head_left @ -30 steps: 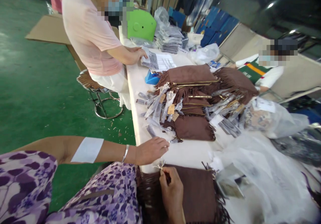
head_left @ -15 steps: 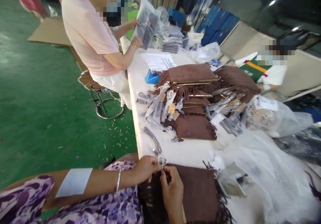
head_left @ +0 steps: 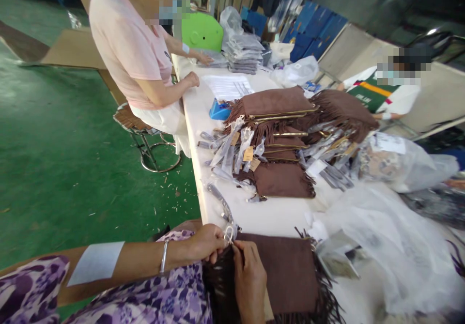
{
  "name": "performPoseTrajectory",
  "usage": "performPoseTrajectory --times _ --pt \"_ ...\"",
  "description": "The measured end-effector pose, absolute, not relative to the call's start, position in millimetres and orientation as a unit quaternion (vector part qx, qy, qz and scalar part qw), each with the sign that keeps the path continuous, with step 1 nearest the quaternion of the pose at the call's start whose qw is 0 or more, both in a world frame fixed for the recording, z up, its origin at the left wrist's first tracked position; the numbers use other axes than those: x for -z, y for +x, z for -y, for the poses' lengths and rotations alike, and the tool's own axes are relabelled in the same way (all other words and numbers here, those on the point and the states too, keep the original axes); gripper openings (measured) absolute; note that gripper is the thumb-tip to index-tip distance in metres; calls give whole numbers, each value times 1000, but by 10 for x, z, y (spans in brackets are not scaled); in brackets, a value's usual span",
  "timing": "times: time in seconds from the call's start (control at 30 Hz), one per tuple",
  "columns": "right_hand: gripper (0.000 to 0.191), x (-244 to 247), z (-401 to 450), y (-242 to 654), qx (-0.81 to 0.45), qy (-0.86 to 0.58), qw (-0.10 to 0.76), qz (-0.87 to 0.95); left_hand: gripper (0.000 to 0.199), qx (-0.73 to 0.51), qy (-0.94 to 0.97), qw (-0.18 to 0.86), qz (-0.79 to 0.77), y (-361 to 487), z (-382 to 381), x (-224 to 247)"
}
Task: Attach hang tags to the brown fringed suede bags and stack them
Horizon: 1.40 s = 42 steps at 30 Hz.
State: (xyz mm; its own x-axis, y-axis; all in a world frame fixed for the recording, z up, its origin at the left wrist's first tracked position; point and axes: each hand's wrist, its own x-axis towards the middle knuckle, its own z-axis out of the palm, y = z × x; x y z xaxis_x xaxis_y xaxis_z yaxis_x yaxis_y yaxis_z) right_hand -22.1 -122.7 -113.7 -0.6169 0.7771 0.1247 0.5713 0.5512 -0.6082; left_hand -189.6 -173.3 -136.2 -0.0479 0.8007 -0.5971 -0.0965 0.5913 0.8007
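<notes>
A brown fringed bag (head_left: 286, 273) lies in front of me at the table's near edge. At its upper left corner my left hand (head_left: 207, 243) is closed, pinching a small pale metal clasp (head_left: 228, 234). My right hand (head_left: 250, 278) is closed too, thumb and forefinger pinched at the lower side of the same clasp. Its exact shape is partly covered by my fingers. A plastic-wrapped strap (head_left: 221, 199) runs up from the clasp across the table. Dark fringe (head_left: 220, 285) hangs between my wrists.
Several more brown fringed bags (head_left: 276, 102) are stacked ahead, with wrapped straps and tan tags (head_left: 248, 154). Clear plastic bags (head_left: 392, 246) spread at the right. One co-worker (head_left: 127, 48) stands at the left table side; another person (head_left: 385, 94) is across at the right.
The co-worker at the left has put down the wrapped packet, uncovering a green object behind. Between my fingers the clasp now shows more plainly; my hands have barely moved.
</notes>
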Motion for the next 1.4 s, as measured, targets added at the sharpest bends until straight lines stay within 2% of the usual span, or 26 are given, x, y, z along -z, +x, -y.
performPoseTrajectory --times 0.4,0.63,0.87,1.0,1.27,1.4 --pt "23 1182 1253 -237 -183 -371 168 895 34 -427 263 611 -613 -1777 1759 1395" --pt "16 1202 1309 -342 -87 -400 154 899 33 -488 304 551 -605 -1757 1784 1430" --pt "17 1151 1158 -265 -280 -425 201 837 32 -462 321 543 -624 -1850 1772 1266" --pt "19 1126 1089 -223 -340 -433 201 811 32 -440 341 545 -628 -1839 1782 1300" --pt "19 1135 1063 -216 -344 -440 196 806 13 -440 380 477 -659 -1804 1683 1418" --pt "22 1131 1119 -209 -295 -431 182 833 17 -408 384 487 -670 -1891 1714 1272"
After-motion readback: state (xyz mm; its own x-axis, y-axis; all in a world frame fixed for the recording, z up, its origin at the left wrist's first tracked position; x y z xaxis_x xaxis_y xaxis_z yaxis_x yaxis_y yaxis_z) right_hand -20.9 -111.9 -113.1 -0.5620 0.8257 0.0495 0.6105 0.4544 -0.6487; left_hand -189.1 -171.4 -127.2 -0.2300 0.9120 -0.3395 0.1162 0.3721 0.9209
